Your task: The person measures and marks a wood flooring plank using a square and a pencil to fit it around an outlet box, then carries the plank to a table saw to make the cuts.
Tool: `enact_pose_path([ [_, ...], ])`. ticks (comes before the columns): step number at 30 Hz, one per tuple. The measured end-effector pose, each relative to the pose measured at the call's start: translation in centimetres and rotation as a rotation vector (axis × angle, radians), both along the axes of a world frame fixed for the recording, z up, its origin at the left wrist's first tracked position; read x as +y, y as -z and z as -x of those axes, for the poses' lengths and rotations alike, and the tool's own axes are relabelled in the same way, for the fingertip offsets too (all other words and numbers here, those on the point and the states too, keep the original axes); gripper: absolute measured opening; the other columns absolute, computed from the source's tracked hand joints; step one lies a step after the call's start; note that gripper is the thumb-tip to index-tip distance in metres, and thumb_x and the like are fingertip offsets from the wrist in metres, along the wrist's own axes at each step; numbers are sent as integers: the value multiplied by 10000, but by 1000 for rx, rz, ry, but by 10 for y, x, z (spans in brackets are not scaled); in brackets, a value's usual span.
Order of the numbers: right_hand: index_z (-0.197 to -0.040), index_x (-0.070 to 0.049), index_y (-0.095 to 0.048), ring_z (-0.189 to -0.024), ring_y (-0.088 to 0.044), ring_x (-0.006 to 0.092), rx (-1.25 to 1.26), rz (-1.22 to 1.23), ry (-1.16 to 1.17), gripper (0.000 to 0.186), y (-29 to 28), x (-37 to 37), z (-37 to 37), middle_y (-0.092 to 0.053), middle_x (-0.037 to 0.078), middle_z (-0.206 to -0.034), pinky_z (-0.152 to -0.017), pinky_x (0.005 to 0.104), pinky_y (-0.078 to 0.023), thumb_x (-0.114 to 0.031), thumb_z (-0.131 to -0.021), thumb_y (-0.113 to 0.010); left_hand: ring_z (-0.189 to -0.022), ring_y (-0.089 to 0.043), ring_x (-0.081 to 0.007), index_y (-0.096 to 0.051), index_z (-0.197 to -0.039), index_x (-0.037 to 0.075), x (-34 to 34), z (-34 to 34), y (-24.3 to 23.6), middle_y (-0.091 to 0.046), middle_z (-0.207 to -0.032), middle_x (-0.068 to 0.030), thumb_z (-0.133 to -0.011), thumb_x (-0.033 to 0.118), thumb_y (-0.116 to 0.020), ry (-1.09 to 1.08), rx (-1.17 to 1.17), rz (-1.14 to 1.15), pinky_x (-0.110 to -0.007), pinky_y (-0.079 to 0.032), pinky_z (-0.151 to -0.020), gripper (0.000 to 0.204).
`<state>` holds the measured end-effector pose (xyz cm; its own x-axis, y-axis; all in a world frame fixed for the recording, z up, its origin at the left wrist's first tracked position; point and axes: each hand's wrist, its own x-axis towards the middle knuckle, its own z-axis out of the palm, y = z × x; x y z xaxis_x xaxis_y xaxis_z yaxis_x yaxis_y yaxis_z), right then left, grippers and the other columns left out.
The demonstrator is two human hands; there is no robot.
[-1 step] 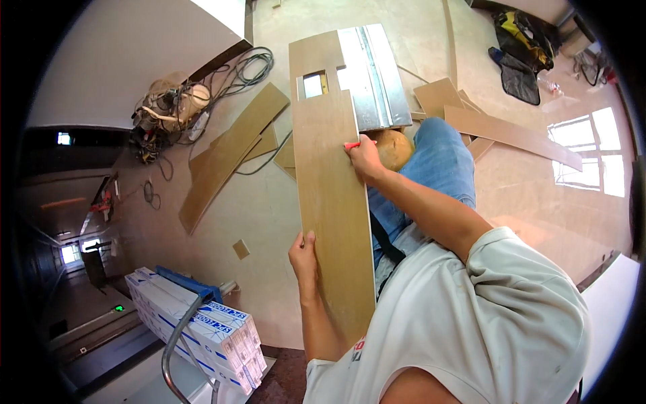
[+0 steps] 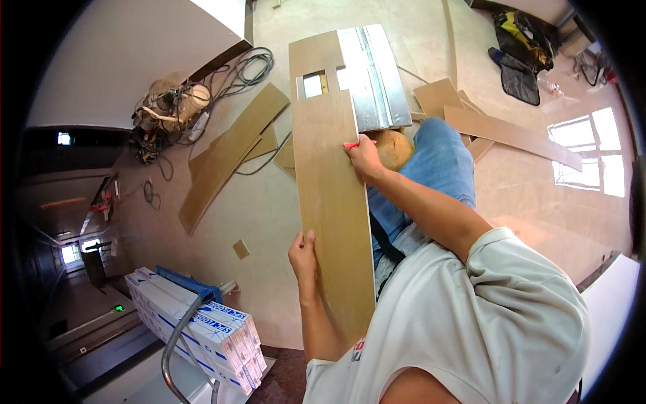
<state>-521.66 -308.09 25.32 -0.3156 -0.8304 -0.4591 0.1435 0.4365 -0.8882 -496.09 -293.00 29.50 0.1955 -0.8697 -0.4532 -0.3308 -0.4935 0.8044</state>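
Observation:
A long wood-look floor plank (image 2: 330, 182) lies lengthwise in front of me, with a rectangular cutout near its far end and a notch in its right edge. My left hand (image 2: 304, 259) grips its left edge, thumb on top. At the right edge, below the notch, my right hand (image 2: 365, 159) pinches a slim red pen-like tool (image 2: 351, 145), its tip at the plank's face. The plank's far part rests over a silver metal-topped bench (image 2: 377, 77) with a grooved rail. Beside my right hand is a tan rounded object (image 2: 396, 148), partly hidden.
Loose plank pieces (image 2: 235, 158) lie on the floor to the left, and more offcuts (image 2: 498, 128) to the right. A machine with coiled cables (image 2: 171, 111) stands at the far left. Stacked cartons (image 2: 202, 330) sit at the near left. A black and yellow bag (image 2: 525, 47) lies far right.

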Motion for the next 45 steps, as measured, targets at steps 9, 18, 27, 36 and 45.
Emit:
enact_pose_path([
  [9, -999, -16, -543, -679, -590, 198, 23, -19, -22, 155, 4, -7, 5, -602, 104, -810, -578, 399, -470, -120, -933, -638, -824, -557, -89, -684, -1150, -56, -5, 7, -2, -697, -940, -17, -1042, 218, -611, -30, 30, 25, -259, -478, -758, 304],
  [18, -989, 1, -555, -696, -623, 221, 77, 3, -16, 178, 20, -4, 2, -629, 127, -804, -598, 410, -486, -140, -927, -645, -854, -586, -98, -673, -1218, -50, -1, 3, 2, -709, -995, -30, -1039, 222, -620, -3, 44, 23, -265, -495, -778, 330],
  [27, -1018, 1, -541, -728, -633, 231, 72, -2, -27, 214, 18, 2, -2, -638, 155, -850, -621, 413, -498, -156, -933, -658, -872, -596, -113, -660, -1249, -50, 3, -6, 6, -714, -1022, -41, -1030, 242, -640, 34, 8, 22, -270, -497, -797, 366],
  [36, -1011, -23, -537, -720, -602, 212, 31, -12, -24, 171, 15, 5, -1, -613, 113, -839, -618, 423, -481, -140, -940, -639, -887, -587, -116, -641, -1250, -104, 5, 3, -4, -709, -1028, -60, -1008, 268, -678, -24, 46, 23, -267, -493, -796, 445],
  [45, -1030, -32, -545, -724, -621, 205, 33, -51, -43, 158, 4, 6, -1, -626, 111, -858, -599, 397, -485, -141, -945, -623, -908, -593, -115, -643, -1238, -105, 7, -5, 2, -707, -1053, -50, -999, 279, -698, -20, 54, -3, -266, -497, -814, 456],
])
